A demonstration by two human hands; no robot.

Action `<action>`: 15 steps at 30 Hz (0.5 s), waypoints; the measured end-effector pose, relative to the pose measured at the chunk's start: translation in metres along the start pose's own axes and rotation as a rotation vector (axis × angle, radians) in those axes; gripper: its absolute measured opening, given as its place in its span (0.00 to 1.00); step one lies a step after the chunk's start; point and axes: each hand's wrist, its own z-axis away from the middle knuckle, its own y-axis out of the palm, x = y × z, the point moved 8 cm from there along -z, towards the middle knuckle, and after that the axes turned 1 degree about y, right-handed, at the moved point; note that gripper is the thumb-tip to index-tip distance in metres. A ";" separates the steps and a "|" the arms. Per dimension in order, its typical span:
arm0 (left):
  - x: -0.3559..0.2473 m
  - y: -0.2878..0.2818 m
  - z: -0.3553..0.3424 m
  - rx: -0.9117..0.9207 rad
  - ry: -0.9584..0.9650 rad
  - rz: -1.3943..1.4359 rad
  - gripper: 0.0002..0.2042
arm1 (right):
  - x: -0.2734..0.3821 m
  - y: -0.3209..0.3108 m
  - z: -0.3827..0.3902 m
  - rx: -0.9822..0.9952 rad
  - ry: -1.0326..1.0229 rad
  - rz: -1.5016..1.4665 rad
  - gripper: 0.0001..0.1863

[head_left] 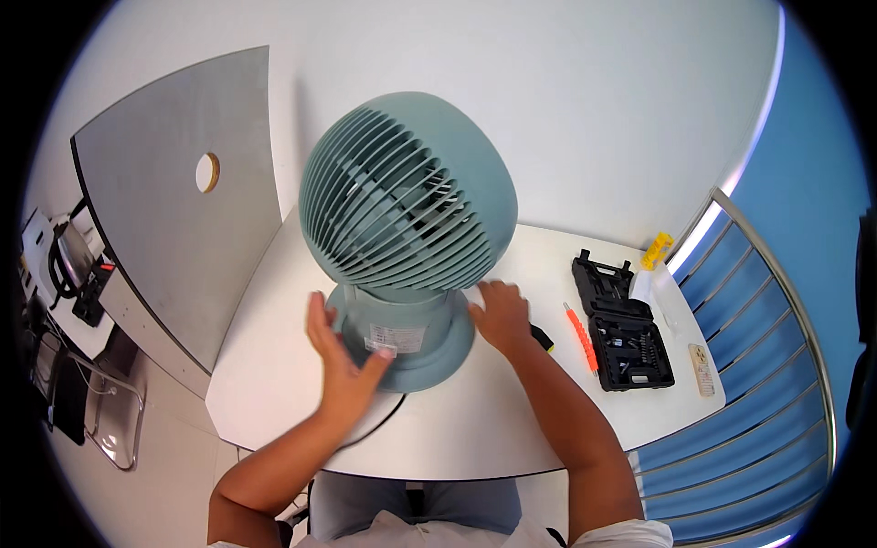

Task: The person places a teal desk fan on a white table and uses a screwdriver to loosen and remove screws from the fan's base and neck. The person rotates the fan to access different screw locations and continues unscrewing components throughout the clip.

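Note:
A grey-green fan (406, 192) with a ribbed, rounded head stands on a round base (393, 374) on the white desk (493, 420). My left hand (345, 365) is at the base's left front, fingers spread, its thumb at a label (397, 336). My right hand (498, 315) is at the right side of the stand, fingers apart and slightly bent, close to or touching it. A black cord (388, 416) runs from beneath the base toward the front edge. A small black object (541, 338) is partly hidden beside my right hand.
An open black tool case (621, 310), orange rod-like tool (581, 338), yellow object (658, 251) and pale remote (702, 370) lie at the right. A grey partition (164, 228) stands left, with a kettle (73, 260) beyond it. A metal railing (822, 384) curves along the right.

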 end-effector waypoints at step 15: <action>-0.070 -0.019 -0.115 -0.127 0.508 -0.062 0.43 | -0.100 -0.020 0.058 0.203 0.354 -0.276 0.15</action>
